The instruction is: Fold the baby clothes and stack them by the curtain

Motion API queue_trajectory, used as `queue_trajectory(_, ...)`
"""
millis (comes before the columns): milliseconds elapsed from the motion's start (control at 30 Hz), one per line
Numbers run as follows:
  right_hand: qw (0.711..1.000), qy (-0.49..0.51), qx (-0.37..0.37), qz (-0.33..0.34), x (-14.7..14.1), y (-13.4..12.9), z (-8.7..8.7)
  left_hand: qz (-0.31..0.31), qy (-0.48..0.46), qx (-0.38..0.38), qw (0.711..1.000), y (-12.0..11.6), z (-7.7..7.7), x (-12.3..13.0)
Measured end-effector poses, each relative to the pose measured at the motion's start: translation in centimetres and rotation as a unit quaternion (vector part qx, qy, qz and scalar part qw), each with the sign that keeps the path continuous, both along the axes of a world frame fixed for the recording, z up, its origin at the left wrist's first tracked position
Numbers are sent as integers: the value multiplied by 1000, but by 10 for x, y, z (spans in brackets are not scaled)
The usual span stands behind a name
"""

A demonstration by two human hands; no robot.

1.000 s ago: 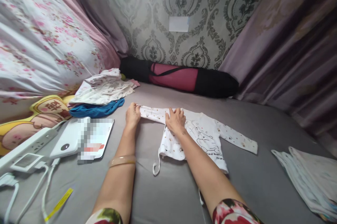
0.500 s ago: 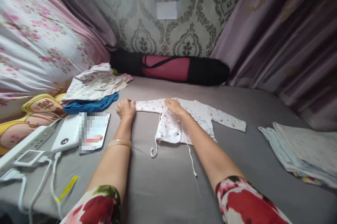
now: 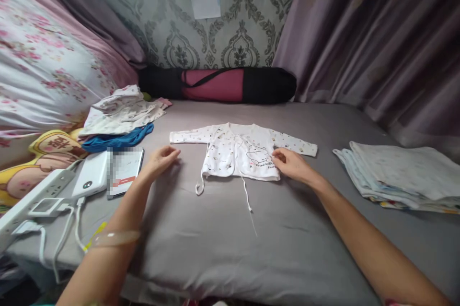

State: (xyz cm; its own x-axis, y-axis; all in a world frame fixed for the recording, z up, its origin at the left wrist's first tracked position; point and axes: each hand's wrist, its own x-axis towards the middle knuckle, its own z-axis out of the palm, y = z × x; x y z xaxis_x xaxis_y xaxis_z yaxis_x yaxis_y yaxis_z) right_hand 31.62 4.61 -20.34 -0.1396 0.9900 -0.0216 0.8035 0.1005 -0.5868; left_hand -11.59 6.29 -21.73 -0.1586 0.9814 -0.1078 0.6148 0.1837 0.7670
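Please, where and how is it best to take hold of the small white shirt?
Probably best at the two bottom corners of the shirt, pinched from the near side: it lies flat, sleeves spread, with its hem towards the person.

A pale, glossy bangle (image 3: 115,238) circles the left forearm (image 3: 125,207); a reddish sleeve edge (image 3: 392,302) (barely in view) shows on the right arm (image 3: 362,241)

Shirt (image 3: 219,152) lettering blurred; power strip (image 3: 53,186) cropped left
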Motion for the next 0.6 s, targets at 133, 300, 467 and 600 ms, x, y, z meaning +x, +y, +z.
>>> queue_trajectory(133,997,-54,-49,23,5,-33,0,-117,-8,-62,991,-43,6,39)
queue_trajectory(300,987,-156,-8,-30,-21,-58,3,-100,126,-22,987,-57,6,78)
queue_trajectory(467,975,-206,-11,-86,-36,-61,0,-61,154,-13,986,-56,4,97)
queue_trajectory(600,968,-238,-11,-78,-36,-61,-3,-38,181,29,982,-55,-2,107)
